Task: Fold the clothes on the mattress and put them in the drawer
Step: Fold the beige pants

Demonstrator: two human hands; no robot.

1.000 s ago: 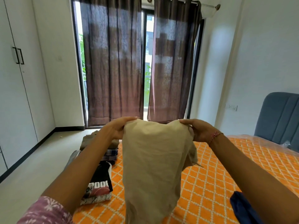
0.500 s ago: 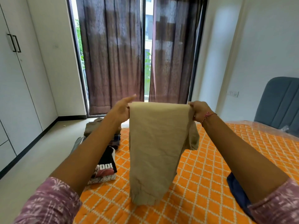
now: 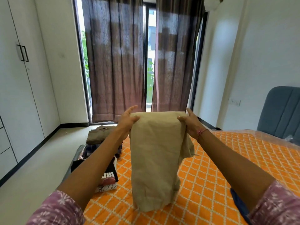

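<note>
A beige garment [image 3: 155,156] hangs folded lengthwise in front of me, its lower end touching the orange patterned mattress [image 3: 219,172]. My left hand [image 3: 128,121] pinches its top left corner, thumb in front and fingers behind. My right hand [image 3: 189,122] grips the top right corner the same way. A stack of folded clothes [image 3: 100,138] sits at the mattress's left edge, with a black printed shirt [image 3: 108,174] nearest me. A dark blue garment [image 3: 238,202] lies by my right arm.
White wardrobe doors [image 3: 17,95] line the left wall, with drawers low at the far left edge. Brown curtains [image 3: 116,62] cover a glass door ahead. A blue padded headboard [image 3: 280,111] stands at the right. Bare floor [image 3: 40,159] lies left of the mattress.
The garment's top edge has been pulled flat and straight between my hands, and it has been lowered until its bottom end rests on the mattress.
</note>
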